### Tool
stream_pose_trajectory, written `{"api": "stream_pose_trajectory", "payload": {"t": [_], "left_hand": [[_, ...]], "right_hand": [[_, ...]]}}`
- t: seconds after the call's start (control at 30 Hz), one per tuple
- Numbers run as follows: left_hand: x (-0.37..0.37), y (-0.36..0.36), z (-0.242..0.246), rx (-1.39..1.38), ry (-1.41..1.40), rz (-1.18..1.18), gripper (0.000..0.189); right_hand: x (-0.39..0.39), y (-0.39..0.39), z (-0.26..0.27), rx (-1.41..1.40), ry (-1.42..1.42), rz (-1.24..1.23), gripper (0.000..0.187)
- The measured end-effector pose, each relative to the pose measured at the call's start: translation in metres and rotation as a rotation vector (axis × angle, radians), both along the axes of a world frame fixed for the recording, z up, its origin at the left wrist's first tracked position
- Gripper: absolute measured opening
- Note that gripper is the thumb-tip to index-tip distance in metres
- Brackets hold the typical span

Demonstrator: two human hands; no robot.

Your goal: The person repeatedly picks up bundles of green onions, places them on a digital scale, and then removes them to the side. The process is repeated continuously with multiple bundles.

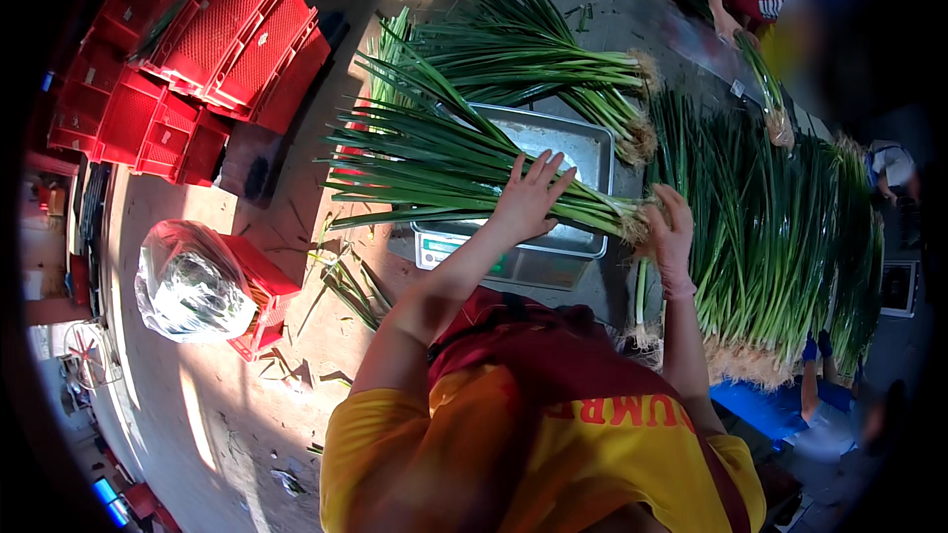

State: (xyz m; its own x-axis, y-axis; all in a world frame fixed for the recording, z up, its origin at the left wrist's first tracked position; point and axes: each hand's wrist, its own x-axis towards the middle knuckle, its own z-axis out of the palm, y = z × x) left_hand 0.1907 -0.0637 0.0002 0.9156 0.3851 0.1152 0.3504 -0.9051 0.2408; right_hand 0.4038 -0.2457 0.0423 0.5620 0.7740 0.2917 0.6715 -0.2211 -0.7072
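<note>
A bunch of long green onions (444, 163) lies across a metal tray (603, 155) on a digital scale (437, 248). My left hand (527, 200) rests on the stalks with its fingers spread. Gloved, my right hand (669, 226) is at the root end of the same bunch, fingers curved against the roots; whether it grips them is hard to tell. Behind the tray, more green onion bunches (533, 63) lie with their roots to the right.
A big heap of green onions (755, 237) spreads on the right. Stacked red plastic crates (229, 37) stand at the upper left, above a red crate (259, 274) with a clear plastic bag (192, 289). Co-workers are at the upper right, one holding a bunch (766, 89), and lower right.
</note>
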Motion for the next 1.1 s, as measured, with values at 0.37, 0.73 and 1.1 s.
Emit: {"api": "stream_pose_trajectory", "payload": {"t": [0.37,0.73,1.1], "left_hand": [[-0.052,-0.011,0.008,-0.061,-0.414,0.066,0.059],[-0.207,-0.006,-0.020,0.126,-0.509,0.685,0.039],[-0.213,-0.007,-0.019,0.127,-0.565,0.723,0.030]], "right_hand": [[-0.018,0.029,0.032,0.030,0.487,0.098,0.017],[0.088,-0.120,0.000,0.199,0.496,-0.491,0.036],[0.132,-0.207,-0.052,-0.156,0.131,-0.951,0.063]]}}
